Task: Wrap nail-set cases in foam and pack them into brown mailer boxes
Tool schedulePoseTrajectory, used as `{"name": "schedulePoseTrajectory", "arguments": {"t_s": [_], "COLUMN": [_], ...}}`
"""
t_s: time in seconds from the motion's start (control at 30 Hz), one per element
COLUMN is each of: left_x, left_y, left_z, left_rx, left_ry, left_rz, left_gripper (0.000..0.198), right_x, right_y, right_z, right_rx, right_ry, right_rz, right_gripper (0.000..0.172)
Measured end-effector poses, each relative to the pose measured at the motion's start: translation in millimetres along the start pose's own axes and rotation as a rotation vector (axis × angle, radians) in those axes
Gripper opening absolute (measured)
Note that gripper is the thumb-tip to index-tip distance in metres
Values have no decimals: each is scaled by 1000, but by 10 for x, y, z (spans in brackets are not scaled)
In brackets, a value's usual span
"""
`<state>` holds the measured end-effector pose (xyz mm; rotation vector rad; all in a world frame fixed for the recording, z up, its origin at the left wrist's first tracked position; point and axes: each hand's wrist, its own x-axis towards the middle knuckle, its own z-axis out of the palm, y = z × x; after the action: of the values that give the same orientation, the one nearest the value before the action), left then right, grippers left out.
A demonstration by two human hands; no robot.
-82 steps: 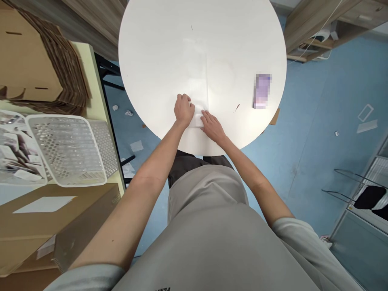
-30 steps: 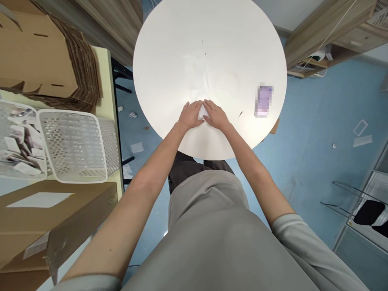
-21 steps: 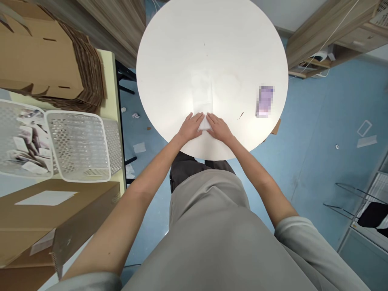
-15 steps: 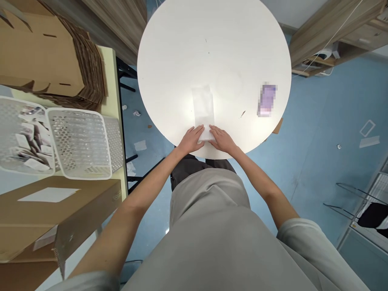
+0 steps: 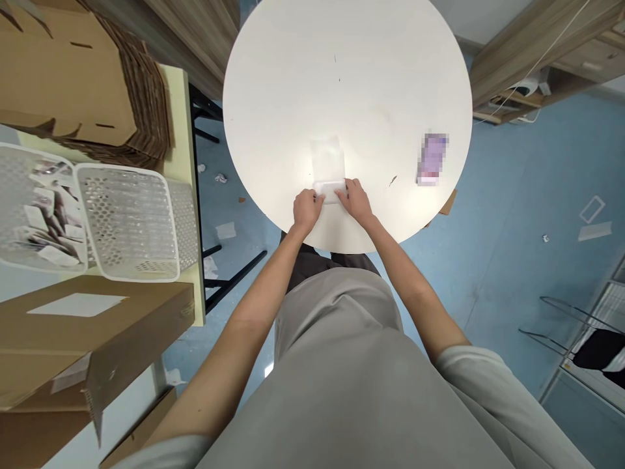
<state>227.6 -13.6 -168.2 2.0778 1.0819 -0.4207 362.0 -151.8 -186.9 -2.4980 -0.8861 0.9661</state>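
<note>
A pale translucent sheet or sleeve [image 5: 328,159] lies flat near the front of the round white table [image 5: 351,78]. Its near end is folded or rolled into a small whitish bundle [image 5: 331,191]. My left hand [image 5: 307,210] grips the left end of this bundle, fingers curled and thumb on its near side. At the right end, my right hand [image 5: 355,200] pinches the bundle in the same way. What is wrapped inside, if anything, cannot be made out.
A blurred purple item [image 5: 432,158] lies on the table's right side. Two white baskets [image 5: 127,170], stacked flat cardboard [image 5: 63,71] and a cardboard box [image 5: 137,326] stand on the left. Paper scraps and black table legs [image 5: 237,280] show over the blue floor.
Both hands have moved forward, away from my body, and their fingers have curled around the bundle. The sheet's near end has come up with them, so its flat part is shorter.
</note>
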Motion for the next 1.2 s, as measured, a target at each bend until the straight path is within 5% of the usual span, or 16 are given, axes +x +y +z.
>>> {"name": "schedulePoseTrajectory", "arguments": {"t_s": [0.1, 0.2, 0.3, 0.4, 0.63, 0.87, 1.07, 1.2], "left_x": [51, 129, 257, 341, 60, -345, -328, -202], "left_y": [29, 33, 54, 55, -217, -503, -592, -511], "left_z": [60, 51, -4, -58, -2, 225, 150, -11], "left_rx": [-41, -53, 13, 122, 232, 220, 124, -2], "left_ry": [100, 168, 35, -90, -132, -173, -195, -174], "left_rz": [-44, 148, 432, 548, 611, 675, 666, 502], "left_gripper": [21, 47, 55, 60, 80, 74, 71, 65], "right_x": [134, 180, 168, 129, -244, -770, -665, -477], "right_y": [-54, -145, -221, -192, 127, 283, 358, 267], "right_z": [42, 45, -6, -67, 100, 343, 181, 133], "right_rx": [-17, -57, -98, -103, -130, -196, -166, -105], "right_ry": [84, 177, 101, -5, -76, -71, -89, -48], "right_rz": [55, -79, -227, -275, -386, -423, -482, -367], "right_gripper": [51, 53, 43, 46, 74, 66, 66, 61]}}
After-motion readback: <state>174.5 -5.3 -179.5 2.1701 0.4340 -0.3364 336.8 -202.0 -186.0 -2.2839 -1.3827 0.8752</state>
